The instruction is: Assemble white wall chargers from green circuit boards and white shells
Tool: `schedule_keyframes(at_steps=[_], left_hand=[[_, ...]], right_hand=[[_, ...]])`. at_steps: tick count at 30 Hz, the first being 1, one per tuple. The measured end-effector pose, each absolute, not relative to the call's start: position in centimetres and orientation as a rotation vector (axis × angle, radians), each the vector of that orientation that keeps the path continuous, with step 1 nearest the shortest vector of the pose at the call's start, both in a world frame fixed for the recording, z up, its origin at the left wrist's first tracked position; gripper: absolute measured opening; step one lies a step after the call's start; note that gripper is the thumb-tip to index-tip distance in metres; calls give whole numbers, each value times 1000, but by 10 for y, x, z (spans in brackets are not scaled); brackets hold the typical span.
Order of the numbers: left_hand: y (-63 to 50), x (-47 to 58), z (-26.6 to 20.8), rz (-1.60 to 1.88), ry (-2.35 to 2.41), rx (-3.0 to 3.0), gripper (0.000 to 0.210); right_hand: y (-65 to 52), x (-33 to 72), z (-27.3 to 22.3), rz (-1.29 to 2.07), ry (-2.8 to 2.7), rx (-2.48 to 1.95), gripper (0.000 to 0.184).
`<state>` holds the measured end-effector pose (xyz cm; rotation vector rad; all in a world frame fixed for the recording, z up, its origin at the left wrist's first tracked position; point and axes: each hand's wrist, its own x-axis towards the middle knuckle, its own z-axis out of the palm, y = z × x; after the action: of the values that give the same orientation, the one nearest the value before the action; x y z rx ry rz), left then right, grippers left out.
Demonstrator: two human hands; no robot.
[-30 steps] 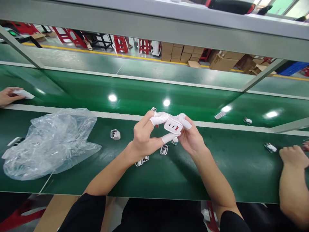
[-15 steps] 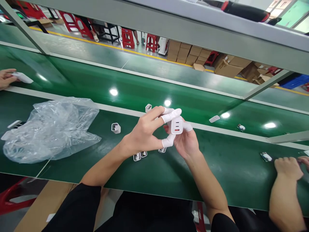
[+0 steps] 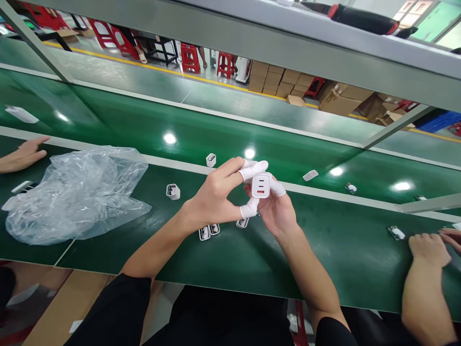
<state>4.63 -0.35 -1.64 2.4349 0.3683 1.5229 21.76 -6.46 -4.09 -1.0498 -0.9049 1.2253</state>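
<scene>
A white USB charger (image 3: 260, 186) with two small slots and one red port faces me above the bench. My left hand (image 3: 223, 192) grips it between thumb and fingers, which wear white finger cots. Behind it my right hand (image 3: 279, 206), also in finger cots, is closed around its right side. Beneath my hands lie two open charger housings (image 3: 209, 231) side by side, with parts showing inside. Another housing (image 3: 242, 222) is partly covered by my left hand. To the left, one more open housing (image 3: 173, 191) sits on the bench.
A crumpled clear plastic bag (image 3: 75, 197) covers the left bench. On the green belt (image 3: 144, 125) are an open housing (image 3: 211, 160), a white cover (image 3: 310, 175) and a circuit board (image 3: 350, 188). Co-workers' hands rest at left (image 3: 23, 154) and right (image 3: 430, 250). A shelf beam crosses above.
Parts on the belt have shifted left. The left co-worker's hand has let go of a white piece, now lying on the belt. My hands and the charger have moved slightly left.
</scene>
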Motion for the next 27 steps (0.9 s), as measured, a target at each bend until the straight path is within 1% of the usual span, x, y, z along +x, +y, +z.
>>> schedule_keyframes(at_steps=[3,4,7,9,10,12,14,17,20,22,24,27], left_hand=[[-2,41,-14,1490,360,2424,75],[-2,38,-13,1446,367,2435,74],[-3,25,-13,1208,479,2482,82],[-5,16,-18,980,573,2496,88],[-7,14,-24,840,609,2502,87],[-12,13,-39,501,649,2526,80],[-16,19,-59,167,664,2553,71],[-20,34,-84,-133,653,2562,51],[-21,46,-96,-188,636,2543,23],[-20,49,-99,-162,617,2523,12],[-19,49,-100,-132,608,2498,12],[-12,45,-104,-79,641,2462,16]], right_hand=[[-63,221,-36,1233,-794,-969,41],[-64,225,-34,1177,-809,-960,41],[-79,244,-34,810,-941,-1048,32],[-99,259,-43,573,-1077,-1199,24],[-112,266,-51,509,-1158,-1291,20],[-137,274,-71,463,-1327,-1460,14],[-158,273,-96,418,-1463,-1611,12],[-174,257,-132,260,-1529,-1809,14],[-174,237,-158,172,-1477,-1902,18],[-171,228,-167,207,-1429,-1887,18],[-167,224,-171,277,-1383,-1840,21],[-162,231,-168,424,-1358,-1786,39]])
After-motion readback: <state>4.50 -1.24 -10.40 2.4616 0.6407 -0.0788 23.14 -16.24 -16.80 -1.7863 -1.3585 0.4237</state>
